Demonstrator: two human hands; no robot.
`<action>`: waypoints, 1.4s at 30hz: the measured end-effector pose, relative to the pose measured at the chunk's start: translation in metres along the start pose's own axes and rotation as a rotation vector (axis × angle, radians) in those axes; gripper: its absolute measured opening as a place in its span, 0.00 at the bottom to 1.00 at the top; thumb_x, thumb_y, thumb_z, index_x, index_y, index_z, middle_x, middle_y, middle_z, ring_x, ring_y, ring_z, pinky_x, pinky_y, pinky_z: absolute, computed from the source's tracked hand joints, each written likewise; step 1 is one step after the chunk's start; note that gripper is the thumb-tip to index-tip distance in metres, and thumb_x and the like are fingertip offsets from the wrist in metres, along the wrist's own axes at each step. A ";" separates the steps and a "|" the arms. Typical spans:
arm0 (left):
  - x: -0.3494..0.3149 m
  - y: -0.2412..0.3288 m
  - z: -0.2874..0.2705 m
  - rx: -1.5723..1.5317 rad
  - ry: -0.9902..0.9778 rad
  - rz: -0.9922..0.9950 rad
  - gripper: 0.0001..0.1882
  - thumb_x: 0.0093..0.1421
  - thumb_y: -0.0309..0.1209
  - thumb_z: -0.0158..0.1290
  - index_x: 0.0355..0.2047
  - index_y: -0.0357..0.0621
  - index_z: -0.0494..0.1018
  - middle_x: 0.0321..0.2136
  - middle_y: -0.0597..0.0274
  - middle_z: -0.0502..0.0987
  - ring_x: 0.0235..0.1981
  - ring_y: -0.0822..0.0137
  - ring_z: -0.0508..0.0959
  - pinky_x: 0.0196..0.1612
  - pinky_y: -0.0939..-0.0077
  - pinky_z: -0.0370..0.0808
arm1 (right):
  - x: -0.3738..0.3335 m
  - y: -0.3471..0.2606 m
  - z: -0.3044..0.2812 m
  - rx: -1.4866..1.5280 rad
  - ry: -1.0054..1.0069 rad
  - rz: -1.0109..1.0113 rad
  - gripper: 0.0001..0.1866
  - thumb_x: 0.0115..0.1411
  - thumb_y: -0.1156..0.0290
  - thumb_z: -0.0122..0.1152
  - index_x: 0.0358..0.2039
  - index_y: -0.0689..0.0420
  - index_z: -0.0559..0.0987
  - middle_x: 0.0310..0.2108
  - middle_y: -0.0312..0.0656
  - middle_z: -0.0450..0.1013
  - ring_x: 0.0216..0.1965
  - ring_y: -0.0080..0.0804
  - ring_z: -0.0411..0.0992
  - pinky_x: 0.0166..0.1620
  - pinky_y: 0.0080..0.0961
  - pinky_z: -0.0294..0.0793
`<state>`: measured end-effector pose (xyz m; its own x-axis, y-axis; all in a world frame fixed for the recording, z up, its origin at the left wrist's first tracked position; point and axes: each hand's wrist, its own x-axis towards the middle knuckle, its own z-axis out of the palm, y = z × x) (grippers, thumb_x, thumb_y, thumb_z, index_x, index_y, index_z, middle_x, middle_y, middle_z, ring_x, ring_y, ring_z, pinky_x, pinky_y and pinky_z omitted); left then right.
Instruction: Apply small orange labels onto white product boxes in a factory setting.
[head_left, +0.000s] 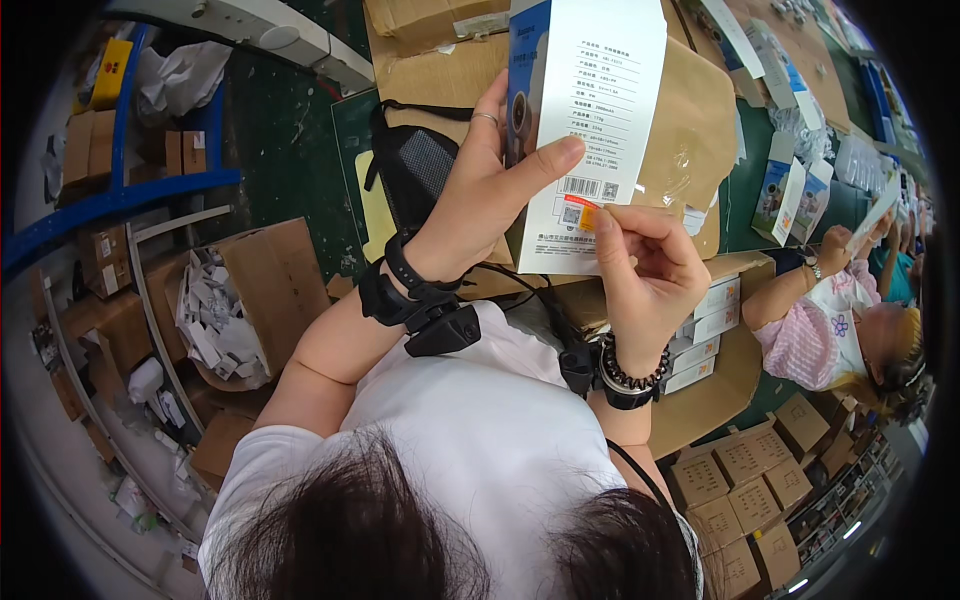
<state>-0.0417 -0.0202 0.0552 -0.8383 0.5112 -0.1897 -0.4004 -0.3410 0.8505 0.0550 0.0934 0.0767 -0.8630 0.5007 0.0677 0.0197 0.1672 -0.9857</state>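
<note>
A white box with a blue side panel [600,90] stands upright over the table, its printed white face toward me. My left hand [478,195] is closed around its left side, thumb on the front and the other fingers behind the blue panel. A small red, orange and white sticker with a square code [573,215] lies on the lower part of that face, under a barcode. My right hand [650,270] pinches the sticker's right edge between thumb and forefinger. Whether that edge is lifted or pressed flat, I cannot tell.
Brown cardboard [690,130] and a black mesh bag [420,170] lie behind the box. An open carton [735,385] holds white boxes [708,325]. At right, a co-worker [815,320] handles packaging. A carton of white scraps [225,330] stands left; stacked brown cartons [745,480] stand lower right.
</note>
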 end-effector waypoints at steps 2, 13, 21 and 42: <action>0.000 0.000 0.000 -0.003 -0.001 0.000 0.45 0.55 0.29 0.56 0.60 0.33 0.35 0.52 0.54 0.59 0.52 0.69 0.64 0.54 0.76 0.64 | 0.000 0.000 0.000 -0.009 -0.005 0.003 0.05 0.50 0.81 0.62 0.29 0.66 0.76 0.27 0.36 0.73 0.24 0.13 0.67 0.28 0.07 0.64; 0.000 0.003 0.001 -0.001 -0.003 0.013 0.43 0.55 0.27 0.55 0.60 0.35 0.37 0.51 0.55 0.60 0.52 0.70 0.65 0.53 0.76 0.65 | 0.001 0.000 0.003 -0.054 0.008 -0.026 0.05 0.50 0.82 0.62 0.29 0.66 0.76 0.27 0.37 0.73 0.24 0.14 0.68 0.29 0.08 0.65; -0.001 0.003 0.000 -0.010 -0.017 0.057 0.41 0.55 0.27 0.55 0.59 0.35 0.39 0.51 0.55 0.61 0.51 0.70 0.66 0.52 0.76 0.65 | 0.001 0.001 0.004 -0.070 0.023 -0.049 0.05 0.49 0.82 0.62 0.28 0.66 0.76 0.26 0.37 0.73 0.24 0.14 0.68 0.29 0.08 0.66; -0.004 0.003 0.004 0.091 -0.001 0.197 0.40 0.55 0.27 0.54 0.61 0.36 0.40 0.54 0.52 0.58 0.55 0.66 0.60 0.57 0.72 0.58 | 0.006 -0.003 0.011 -0.421 0.109 -0.279 0.10 0.46 0.82 0.64 0.33 0.64 0.78 0.21 0.35 0.71 0.18 0.13 0.64 0.22 0.10 0.62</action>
<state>-0.0382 -0.0201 0.0604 -0.8966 0.4426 -0.0154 -0.1943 -0.3620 0.9117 0.0446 0.0864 0.0786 -0.8074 0.4698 0.3570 0.0171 0.6234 -0.7817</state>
